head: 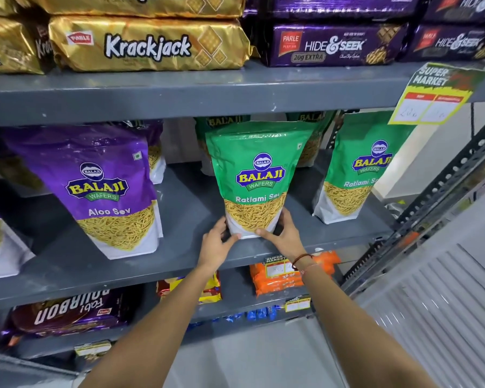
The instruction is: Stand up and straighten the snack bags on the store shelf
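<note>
Both hands, left hand [217, 242] and right hand [284, 235], clasp the base of the green snack bag [256, 177], steadying it upright and square on the shelf [179, 256] beside the purple bag [101, 186].

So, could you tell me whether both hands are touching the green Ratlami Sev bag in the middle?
Touching. The head view shows the left hand and right hand gripping the bottom corners of the green Ratlami Sev bag, thumbs pressed on its front.
</note>
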A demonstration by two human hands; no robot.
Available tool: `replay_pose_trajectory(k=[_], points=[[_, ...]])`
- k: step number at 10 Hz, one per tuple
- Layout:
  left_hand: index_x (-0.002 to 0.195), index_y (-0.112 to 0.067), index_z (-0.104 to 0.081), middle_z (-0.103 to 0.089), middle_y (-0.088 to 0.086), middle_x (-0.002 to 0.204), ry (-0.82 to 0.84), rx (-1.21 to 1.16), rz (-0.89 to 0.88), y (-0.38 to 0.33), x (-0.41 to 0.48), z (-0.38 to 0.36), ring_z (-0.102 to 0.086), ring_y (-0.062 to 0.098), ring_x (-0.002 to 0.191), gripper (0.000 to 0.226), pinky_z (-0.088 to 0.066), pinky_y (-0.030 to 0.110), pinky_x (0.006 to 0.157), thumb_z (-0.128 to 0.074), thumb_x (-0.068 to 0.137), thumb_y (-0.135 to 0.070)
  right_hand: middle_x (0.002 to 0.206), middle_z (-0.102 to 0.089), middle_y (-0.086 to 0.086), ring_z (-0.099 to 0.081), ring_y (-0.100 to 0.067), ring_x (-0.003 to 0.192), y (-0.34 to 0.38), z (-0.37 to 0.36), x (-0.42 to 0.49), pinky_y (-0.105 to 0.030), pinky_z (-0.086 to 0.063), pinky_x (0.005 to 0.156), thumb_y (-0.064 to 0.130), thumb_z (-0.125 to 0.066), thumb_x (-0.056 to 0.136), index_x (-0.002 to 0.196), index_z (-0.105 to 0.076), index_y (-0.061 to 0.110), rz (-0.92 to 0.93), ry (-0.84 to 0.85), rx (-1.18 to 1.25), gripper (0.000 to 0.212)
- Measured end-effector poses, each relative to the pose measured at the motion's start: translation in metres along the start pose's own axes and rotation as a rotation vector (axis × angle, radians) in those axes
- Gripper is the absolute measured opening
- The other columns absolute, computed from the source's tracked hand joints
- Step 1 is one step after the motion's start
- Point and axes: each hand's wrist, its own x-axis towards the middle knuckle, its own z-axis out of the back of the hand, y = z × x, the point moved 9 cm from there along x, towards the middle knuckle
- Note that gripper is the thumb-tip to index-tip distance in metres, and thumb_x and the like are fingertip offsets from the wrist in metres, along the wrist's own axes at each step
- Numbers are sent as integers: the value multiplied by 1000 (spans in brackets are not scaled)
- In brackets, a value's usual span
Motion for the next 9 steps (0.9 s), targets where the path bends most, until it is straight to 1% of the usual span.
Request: replay_pose_trajectory(k=[1, 2, 3, 4, 6, 7, 8, 9], points=[[135, -13, -47, -62, 6, 130, 1, 3, 6, -1, -3, 4, -60, 19, 117, 56, -44, 25, 96, -68, 83, -11, 129, -55, 2, -51, -11, 116, 2, -3, -1, -17, -41, 92, 25, -80, 75, 139, -33, 18, -1, 17, -40, 79], [134, -12, -48, -62, 8, 130, -4, 0, 26, -1, -3, 4, -60, 21, 117, 55, -44, 26, 96, -68, 82, -10, 135, -55, -5, -51, -15, 118, 0, -3, -1, -26, -41, 97, 25, -79, 75, 140, -32, 16, -19, 17, -50, 80], [134, -12, -48, -61, 9, 131, -5, 2, 39, -1, -4, 4, -59, 22, 118, 56, -45, 31, 99, -69, 82, -10, 136, -55, -7, -52, -20, 122, 0, -2, -1, -30, -42, 99, 25, -79, 75, 140, -32, 16, -20, 9, -62, 80], [135, -11, -47, -61, 9, 131, -1, 19, 57, 1, -3, 3, -59, 23, 119, 57, -45, 31, 99, -69, 82, -12, 137, -54, -7, -52, -23, 124, -1, -2, -1, -29, -42, 98, 23, -78, 76, 140, -32, 16, -24, 9, -67, 80], [136, -11, -46, -60, 10, 132, -1, 92, 76, -2, 2, 5, -59, 26, 119, 58, -46, 40, 100, -68, 83, -15, 138, -53, -8, -51, -26, 126, 1, -6, 0, -29, -41, 96, 25, -76, 78, 141, -31, 16, -36, 5, -75, 77], [137, -11, -45, -59, 11, 133, 4, 91, 95, -4, 1, 6, -58, 27, 120, 59, -46, 42, 101, -68, 83, -15, 138, -53, -8, -52, -26, 125, 2, -4, -1, -32, -42, 99, 25, -76, 78, 140, -32, 15, -55, 3, -87, 77], [137, -9, -43, -59, 13, 133, -9, 58, 82, -2, -3, 7, -59, 28, 119, 60, -46, 40, 100, -68, 83, -14, 130, -58, -3, -54, -15, 116, 5, 0, -10, -24, -43, 95, 22, -81, 73, 136, -39, 13, -23, -68, -16, 76], [136, -3, -44, -59, 18, 131, -129, -97, 133, 3, -8, 17, -58, 27, 119, 59, -44, 29, 100, -68, 83, -9, 119, -61, -4, -58, -19, 112, 6, 6, -24, -27, -46, 96, 15, -78, 76, 128, -49, 8, -2, -250, 91, 60]])
